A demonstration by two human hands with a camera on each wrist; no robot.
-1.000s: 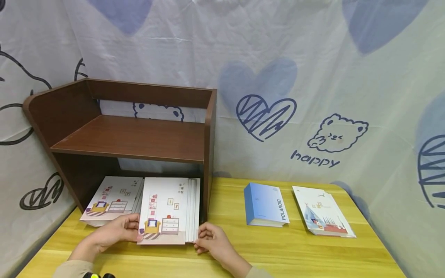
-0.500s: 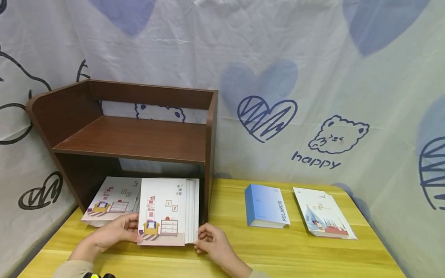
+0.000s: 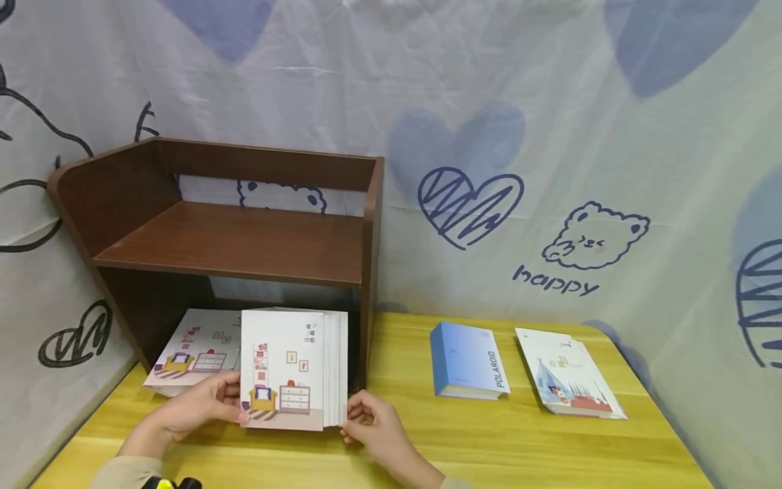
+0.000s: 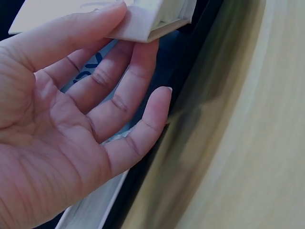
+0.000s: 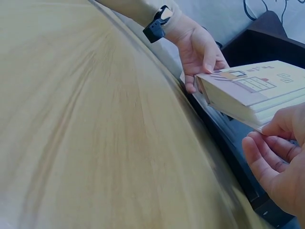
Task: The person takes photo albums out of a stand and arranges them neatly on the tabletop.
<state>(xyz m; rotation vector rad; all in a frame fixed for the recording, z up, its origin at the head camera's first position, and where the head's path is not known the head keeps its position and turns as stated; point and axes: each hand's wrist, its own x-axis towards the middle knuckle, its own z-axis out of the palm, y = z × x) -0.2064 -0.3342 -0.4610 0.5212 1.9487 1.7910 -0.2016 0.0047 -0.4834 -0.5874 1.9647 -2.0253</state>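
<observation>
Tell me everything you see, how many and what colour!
Table: one, yellow, underneath.
Shelf: one, brown, table's left.
Held armchair book: one, white, shelf's lower opening.
Matching book: one, white, lower shelf, left.
POLAROID book: one, blue, right of shelf.
Tent book: one, white, right of POLAROID book.
Lettered surface: one, blue, mostly hidden, left wrist view.
Cloth: number unclear, pale with blue patterns, behind.
Wrist gadget: one, mostly black, left wrist.
Sleeves: two, beige, head view's bottom edge.
Left fingers: one set, bare, pinching held book's left corner.
Right fingers: one set, bare, pinching its right corner.
</observation>
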